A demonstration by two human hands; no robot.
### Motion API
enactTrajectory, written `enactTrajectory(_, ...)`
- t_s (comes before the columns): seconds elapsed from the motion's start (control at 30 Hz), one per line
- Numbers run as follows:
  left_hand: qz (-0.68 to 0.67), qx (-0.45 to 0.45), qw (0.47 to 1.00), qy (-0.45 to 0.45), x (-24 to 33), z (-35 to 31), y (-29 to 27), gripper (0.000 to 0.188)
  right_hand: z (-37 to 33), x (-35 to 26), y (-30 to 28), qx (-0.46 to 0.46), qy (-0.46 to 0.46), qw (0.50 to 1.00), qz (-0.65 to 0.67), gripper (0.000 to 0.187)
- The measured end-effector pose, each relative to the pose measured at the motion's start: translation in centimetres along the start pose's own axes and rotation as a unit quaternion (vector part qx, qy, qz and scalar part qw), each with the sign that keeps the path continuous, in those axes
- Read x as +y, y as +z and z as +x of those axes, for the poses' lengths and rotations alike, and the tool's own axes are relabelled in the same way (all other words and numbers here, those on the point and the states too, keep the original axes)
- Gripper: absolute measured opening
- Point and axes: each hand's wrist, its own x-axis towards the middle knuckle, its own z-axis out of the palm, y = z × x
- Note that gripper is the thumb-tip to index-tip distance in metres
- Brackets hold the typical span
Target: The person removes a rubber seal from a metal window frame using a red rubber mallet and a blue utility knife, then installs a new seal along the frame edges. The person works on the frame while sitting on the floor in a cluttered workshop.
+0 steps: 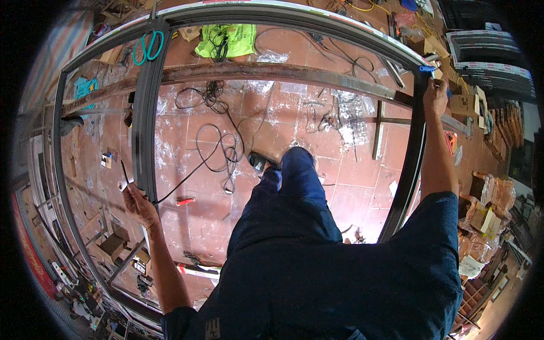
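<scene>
A large dark metal frame (146, 127) surrounds me, with a post dividing its left part. Beside that post, my left hand (140, 207) is closed round a thin dark pointed tool (124, 170) that sticks up past the fingers. A small white round thing (122, 185) shows at the same fingers; whether it is held cannot be told. Out at the frame's far right corner, my right hand (435, 97) has its fingers closed at a small blue tool (426, 68) against the frame. Its exact kind is unclear. Teal scissor-like handles (148, 48) hang at the post's far end.
A rusty beam (272, 72) crosses under the frame. Black cable (218, 153) lies coiled on the tiled floor near a red-handled item (185, 201). Yellow-green cloth (226, 41) lies at the far side. Cardboard boxes (464, 105) and wrapped bundles (487, 198) line the right.
</scene>
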Motion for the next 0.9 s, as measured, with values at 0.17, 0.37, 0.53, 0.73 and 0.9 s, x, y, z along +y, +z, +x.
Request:
enactTrajectory(0.17,0.128,-0.011,0.988,0.089,0.2,0.7,-0.4,0.039,0.8,2.0,0.4,-0.003,0.024,1.000,-0.018,0.046)
enactTrajectory(0.37,0.098,0.002,0.995,0.014,1.8,-0.4,0.1,0.041,1.4,3.0,1.2,0.000,0.019,0.999,-0.048,0.048)
enactTrajectory(0.53,0.038,0.005,0.999,0.010,0.3,-0.2,-0.5,0.041,1.0,1.9,1.0,0.029,0.018,0.999,-0.031,0.048)
enactTrajectory(0.73,0.020,0.003,0.999,0.030,-1.4,-0.2,-0.4,0.041,0.3,1.2,1.0,0.060,0.026,0.997,0.033,0.046)
enactTrajectory(0.9,0.048,0.019,0.999,0.002,-1.5,0.0,0.0,0.047,0.8,0.9,-0.1,0.027,0.005,0.997,0.073,0.040)
